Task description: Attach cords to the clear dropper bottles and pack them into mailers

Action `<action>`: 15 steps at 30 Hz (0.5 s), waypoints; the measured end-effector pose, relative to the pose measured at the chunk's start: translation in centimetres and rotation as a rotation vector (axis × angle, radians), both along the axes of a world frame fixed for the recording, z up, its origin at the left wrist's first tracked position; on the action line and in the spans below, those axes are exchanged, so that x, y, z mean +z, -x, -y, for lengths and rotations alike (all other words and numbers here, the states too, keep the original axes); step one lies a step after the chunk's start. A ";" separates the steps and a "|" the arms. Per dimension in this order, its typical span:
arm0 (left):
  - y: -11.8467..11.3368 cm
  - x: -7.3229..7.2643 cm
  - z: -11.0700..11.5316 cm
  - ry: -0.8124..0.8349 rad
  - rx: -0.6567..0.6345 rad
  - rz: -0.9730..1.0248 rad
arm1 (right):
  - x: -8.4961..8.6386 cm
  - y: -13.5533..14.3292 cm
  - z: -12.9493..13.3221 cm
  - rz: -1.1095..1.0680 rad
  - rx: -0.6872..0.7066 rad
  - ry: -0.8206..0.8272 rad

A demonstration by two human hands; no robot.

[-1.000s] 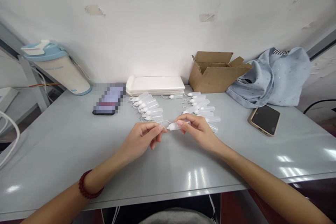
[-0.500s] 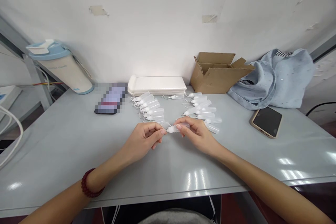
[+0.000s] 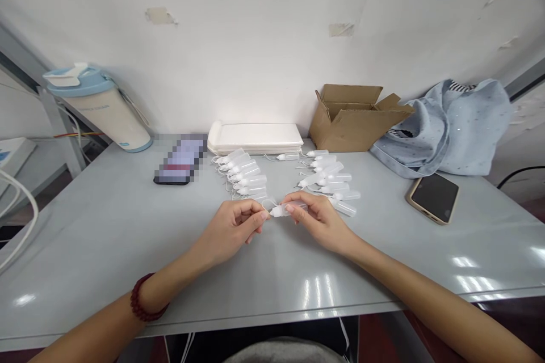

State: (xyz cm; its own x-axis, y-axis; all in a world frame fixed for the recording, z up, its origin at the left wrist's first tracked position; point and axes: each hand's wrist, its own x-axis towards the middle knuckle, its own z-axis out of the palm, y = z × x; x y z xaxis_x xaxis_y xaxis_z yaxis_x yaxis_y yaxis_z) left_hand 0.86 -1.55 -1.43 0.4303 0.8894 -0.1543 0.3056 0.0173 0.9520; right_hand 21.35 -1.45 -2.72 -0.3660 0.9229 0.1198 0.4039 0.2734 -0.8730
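My right hand (image 3: 317, 218) pinches a small clear bottle (image 3: 279, 211) with a white nozzle that points left. Thumb and index finger of my left hand (image 3: 238, 224) are pressed together beside the nozzle tip; what they hold is too small to make out. A thin white cord loops at the bottle's neck between the hands. Beyond my left hand lies a row of similar bottles (image 3: 251, 180) with cords. Another group of bottles (image 3: 334, 177) is spread beyond my right hand, and a single bottle (image 3: 288, 157) lies between the groups.
A stack of white padded sheets (image 3: 258, 136) and an open cardboard box (image 3: 351, 127) stand by the wall. At the left are a tumbler (image 3: 106, 110) and a phone (image 3: 179, 161). A blue cloth bag (image 3: 464, 130) and another phone (image 3: 434, 197) are at the right of the grey table (image 3: 170, 272).
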 end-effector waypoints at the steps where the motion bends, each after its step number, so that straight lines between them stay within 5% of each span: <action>1: 0.0 0.0 0.0 -0.003 0.001 -0.012 | 0.1 0.0 0.0 0.001 0.005 -0.003; 15: 3.3 1.4 -2.5 -0.073 0.114 -0.192 | -0.1 -1.1 -1.3 0.081 -0.115 -0.193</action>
